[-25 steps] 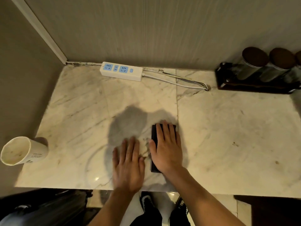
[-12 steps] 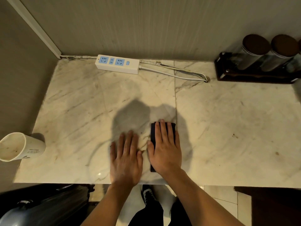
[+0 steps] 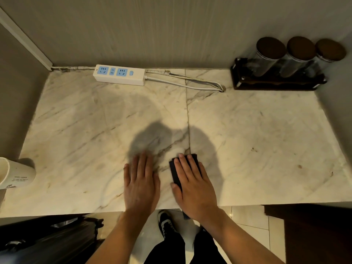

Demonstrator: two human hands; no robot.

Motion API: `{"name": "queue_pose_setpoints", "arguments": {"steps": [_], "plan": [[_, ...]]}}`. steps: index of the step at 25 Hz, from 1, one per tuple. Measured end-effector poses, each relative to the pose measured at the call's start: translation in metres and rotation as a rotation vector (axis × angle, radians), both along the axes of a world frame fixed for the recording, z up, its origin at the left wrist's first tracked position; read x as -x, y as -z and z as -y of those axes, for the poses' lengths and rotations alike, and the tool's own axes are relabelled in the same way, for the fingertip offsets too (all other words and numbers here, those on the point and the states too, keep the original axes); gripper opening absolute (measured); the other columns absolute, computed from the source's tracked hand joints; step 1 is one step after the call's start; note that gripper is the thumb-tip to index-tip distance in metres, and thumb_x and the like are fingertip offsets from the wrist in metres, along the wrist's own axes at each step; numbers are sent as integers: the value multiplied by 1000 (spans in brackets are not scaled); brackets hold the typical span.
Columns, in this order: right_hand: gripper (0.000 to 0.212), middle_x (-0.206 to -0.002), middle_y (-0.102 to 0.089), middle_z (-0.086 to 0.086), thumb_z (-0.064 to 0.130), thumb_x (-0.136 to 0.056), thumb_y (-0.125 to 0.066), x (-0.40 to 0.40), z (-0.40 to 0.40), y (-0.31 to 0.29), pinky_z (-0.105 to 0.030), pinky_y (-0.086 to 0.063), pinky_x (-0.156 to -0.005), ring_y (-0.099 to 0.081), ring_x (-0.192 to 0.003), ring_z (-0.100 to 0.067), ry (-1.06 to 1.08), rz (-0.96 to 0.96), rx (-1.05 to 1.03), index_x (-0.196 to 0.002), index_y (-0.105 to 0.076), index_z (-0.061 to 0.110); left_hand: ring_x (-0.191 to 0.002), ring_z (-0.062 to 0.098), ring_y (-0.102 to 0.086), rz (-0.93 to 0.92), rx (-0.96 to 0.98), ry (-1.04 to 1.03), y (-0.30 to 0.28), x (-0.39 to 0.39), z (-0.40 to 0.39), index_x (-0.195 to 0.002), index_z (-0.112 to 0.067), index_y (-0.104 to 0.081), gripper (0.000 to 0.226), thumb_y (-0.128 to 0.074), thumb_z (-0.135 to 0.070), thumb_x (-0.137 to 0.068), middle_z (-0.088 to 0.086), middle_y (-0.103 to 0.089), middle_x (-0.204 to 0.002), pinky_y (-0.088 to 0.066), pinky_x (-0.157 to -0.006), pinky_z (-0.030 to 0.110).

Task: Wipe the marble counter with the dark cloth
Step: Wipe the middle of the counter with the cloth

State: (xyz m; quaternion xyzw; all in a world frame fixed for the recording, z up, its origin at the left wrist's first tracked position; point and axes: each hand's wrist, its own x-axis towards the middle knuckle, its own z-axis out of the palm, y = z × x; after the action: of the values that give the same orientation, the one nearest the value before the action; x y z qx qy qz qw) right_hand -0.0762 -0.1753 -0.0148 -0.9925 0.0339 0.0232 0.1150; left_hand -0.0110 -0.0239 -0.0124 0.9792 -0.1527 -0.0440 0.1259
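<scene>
The marble counter (image 3: pixel 257 134) is pale with grey veins and a seam down its middle. A dark folded cloth (image 3: pixel 175 171) lies near the front edge, just right of the seam. My right hand (image 3: pixel 192 185) presses flat on top of it, fingers together, so only the cloth's left side and far end show; a corner hangs over the front edge. My left hand (image 3: pixel 141 183) rests flat on the bare marble beside it, palm down, holding nothing. The two hands are a small gap apart.
A white power strip (image 3: pixel 119 74) with its cable (image 3: pixel 190 85) lies along the back wall. A dark rack of three lidded jars (image 3: pixel 282 63) stands at the back right. A paper cup (image 3: pixel 16 175) lies at the left edge. Small brown specks (image 3: pixel 300 166) mark the right side.
My right hand and the cloth have slid toward the front edge and slightly right. My left hand has stayed flat, and the gap between the hands has widened.
</scene>
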Motion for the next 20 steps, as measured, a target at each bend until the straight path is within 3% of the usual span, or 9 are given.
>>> {"name": "queue_pose_setpoints", "arguments": {"steps": [3,8,15,20], "plan": [[62,-161,-14,-2,42,-98,-34,4,24,1,-45,-22,-116,-6,-148,-20,-139,13,13,-152,-19,16,-145,24,-16,-32,8,19,1,10,14,-147,-11,-29,57,-23,-35,-95,9,-28,-155,-13,-117,49],[65,-162,-12,-2,41,-98,-37,-6,57,2,-42,-16,-119,-4,-149,-20,-313,-5,54,-153,-14,17,-145,22,-11,-39,20,42,-1,14,32,-148,-11,-22,58,-22,-35,-96,8,-25,-156,-11,-117,48],[61,-161,-16,-3,41,-98,-32,-45,82,-4,-42,-16,-119,-6,-148,-19,-247,-19,70,-152,-19,16,-144,23,-7,-39,29,73,-5,0,59,-148,-10,-23,58,-20,-35,-96,9,-22,-157,-5,-117,47],[62,-160,-20,-3,40,-96,-36,-76,95,-8,-41,-15,-119,-11,-148,-20,-218,-14,77,-152,-21,16,-142,29,-24,-47,-26,126,-3,-4,72,-144,-7,-35,57,-28,-34,-95,13,-35,-151,-19,-114,54]]}}
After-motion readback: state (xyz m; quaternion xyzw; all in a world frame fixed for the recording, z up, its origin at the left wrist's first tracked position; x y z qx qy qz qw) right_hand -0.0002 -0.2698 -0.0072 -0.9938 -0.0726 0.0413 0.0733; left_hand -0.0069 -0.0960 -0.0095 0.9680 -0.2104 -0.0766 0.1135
